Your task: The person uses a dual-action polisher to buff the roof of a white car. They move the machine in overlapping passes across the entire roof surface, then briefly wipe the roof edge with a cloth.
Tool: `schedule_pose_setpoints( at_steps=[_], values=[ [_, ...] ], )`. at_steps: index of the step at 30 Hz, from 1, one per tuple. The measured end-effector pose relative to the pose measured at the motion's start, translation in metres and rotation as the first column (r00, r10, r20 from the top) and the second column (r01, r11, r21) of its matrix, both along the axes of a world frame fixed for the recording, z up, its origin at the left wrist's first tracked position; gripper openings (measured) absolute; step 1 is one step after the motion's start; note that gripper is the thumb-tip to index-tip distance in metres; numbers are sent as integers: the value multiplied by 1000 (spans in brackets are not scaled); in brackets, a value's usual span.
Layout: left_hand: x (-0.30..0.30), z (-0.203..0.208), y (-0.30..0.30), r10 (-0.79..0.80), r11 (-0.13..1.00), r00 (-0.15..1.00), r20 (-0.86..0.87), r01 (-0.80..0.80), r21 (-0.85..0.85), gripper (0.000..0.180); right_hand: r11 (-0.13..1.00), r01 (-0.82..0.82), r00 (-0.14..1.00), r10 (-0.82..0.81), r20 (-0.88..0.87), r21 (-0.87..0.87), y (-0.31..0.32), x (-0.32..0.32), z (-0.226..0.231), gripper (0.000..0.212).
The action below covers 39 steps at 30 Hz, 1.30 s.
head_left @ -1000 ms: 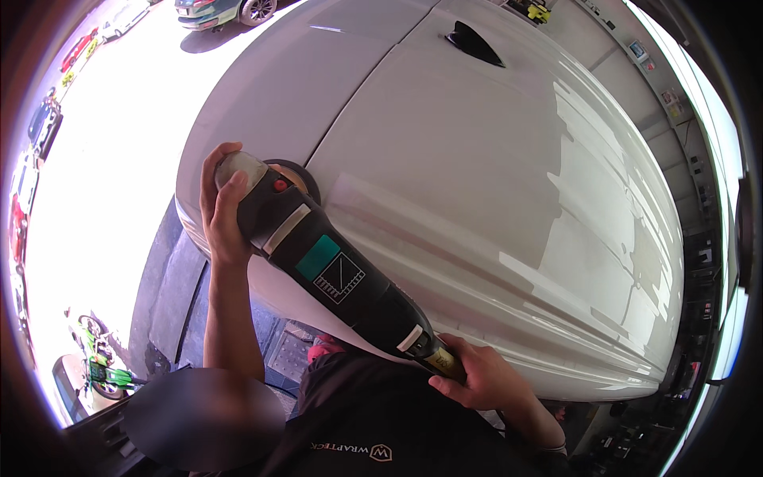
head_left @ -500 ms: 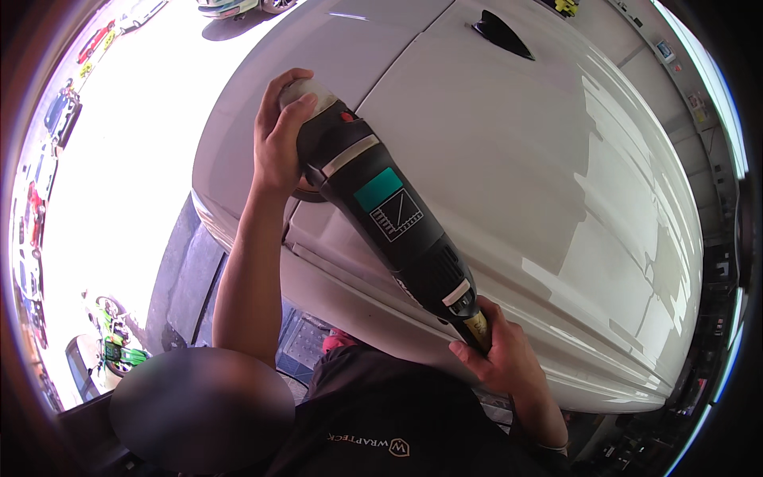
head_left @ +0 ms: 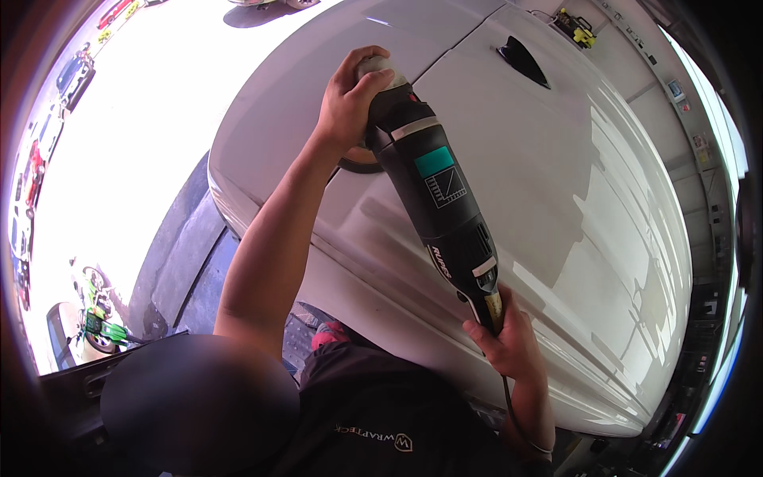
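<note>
A black electric car polisher point(head_left: 437, 187) with a teal patch on its body lies across the white car roof point(head_left: 509, 127), its head far and its tail near me. Around the pale front of the polisher's head, my left hand point(head_left: 352, 99) is closed. At the tail end, my right hand point(head_left: 509, 338) wraps the rear grip. Beneath the head, part of the round pad point(head_left: 362, 161) shows against the roof; the head and my left hand hide the rest. A power cord point(head_left: 513, 405) trails from the grip along my right forearm.
A black fin antenna point(head_left: 523, 62) rises from the roof at the far right. A dark seam crosses the roof near the polisher head. Beyond the car on the left are parked vehicles and a green motorbike point(head_left: 103, 326). A yellow-and-black item point(head_left: 578, 32) stands by the far wall.
The polisher and both hands have shifted right in the picture; its head also sits farther off. The polisher now stands at a steeper angle. Both hands keep their grip, and the view has shifted slightly.
</note>
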<state>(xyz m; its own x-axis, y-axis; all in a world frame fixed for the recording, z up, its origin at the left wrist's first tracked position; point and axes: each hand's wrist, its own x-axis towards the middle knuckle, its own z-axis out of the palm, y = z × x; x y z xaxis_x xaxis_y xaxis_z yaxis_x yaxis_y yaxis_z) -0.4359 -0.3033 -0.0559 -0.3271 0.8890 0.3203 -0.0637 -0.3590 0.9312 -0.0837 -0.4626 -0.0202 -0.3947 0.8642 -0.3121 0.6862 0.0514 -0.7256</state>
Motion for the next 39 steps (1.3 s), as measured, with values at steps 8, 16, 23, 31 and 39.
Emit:
schedule_pose_setpoints(
  at_steps=[8, 16, 23, 31, 39],
  values=[
    [86, 5, 10, -237, 971, 971, 33, 236, 42, 43, 972, 234, 970, -236, 60, 26, -58, 36, 12, 65],
    [248, 3, -6, -643, 757, 711, 286, 647, 92, 35, 727, 686, 718, -671, 185, -24, -146, 114, 38, 66],
    [369, 21, -55, -771, 579, 567, 290, 814, -51, 43, 626, 724, 477, -758, 444, 291, -242, 196, 51, 74],
    [369, 2, -35, -840, 439, 397, 370, 898, 34, 31, 680, 633, 557, -732, 392, 371, -231, 189, 58, 70],
    [319, 0, -22, -807, 454, 386, 447, 890, 50, 30, 779, 473, 654, -624, 428, 411, -192, 180, 91, 62]
  ],
)
